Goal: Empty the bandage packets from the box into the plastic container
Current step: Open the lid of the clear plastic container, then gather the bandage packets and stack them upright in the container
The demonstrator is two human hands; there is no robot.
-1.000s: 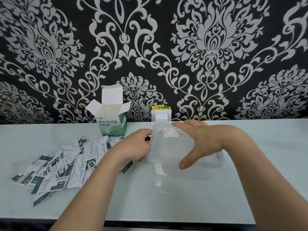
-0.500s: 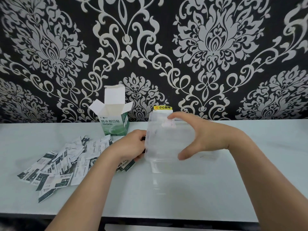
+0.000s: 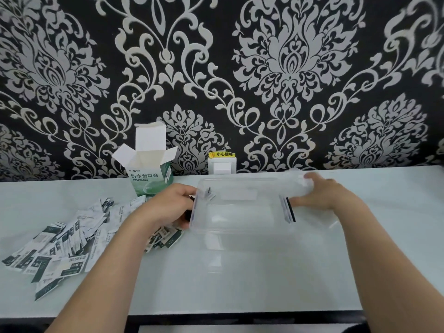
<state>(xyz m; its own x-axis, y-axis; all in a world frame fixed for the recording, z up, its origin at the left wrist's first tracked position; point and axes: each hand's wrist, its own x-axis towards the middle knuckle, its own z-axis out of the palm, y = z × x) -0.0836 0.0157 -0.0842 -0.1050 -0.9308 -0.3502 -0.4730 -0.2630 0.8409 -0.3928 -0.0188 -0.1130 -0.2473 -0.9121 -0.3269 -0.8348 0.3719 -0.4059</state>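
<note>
- Desk (image 3: 240, 284): pale, with both forearms reaching over its near edge.
- Bandage packets (image 3: 69, 239): one loose heap on the desk at 9 o'clock of the container, overlapping too much to count.
- Plastic container (image 3: 240, 224): one, clear, at centre with its top uncovered; I cannot make out any contents.
- Hands: apart. The left hand (image 3: 173, 207) grips the container's left wall, and the right hand (image 3: 324, 193) holds the blurred clear lid (image 3: 300, 182) at 2 o'clock.
- Box (image 3: 150, 174): one, upright at 11 o'clock with its flaps up; inside hidden.
- Wall socket (image 3: 222, 164): one, at 12 o'clock.
</note>
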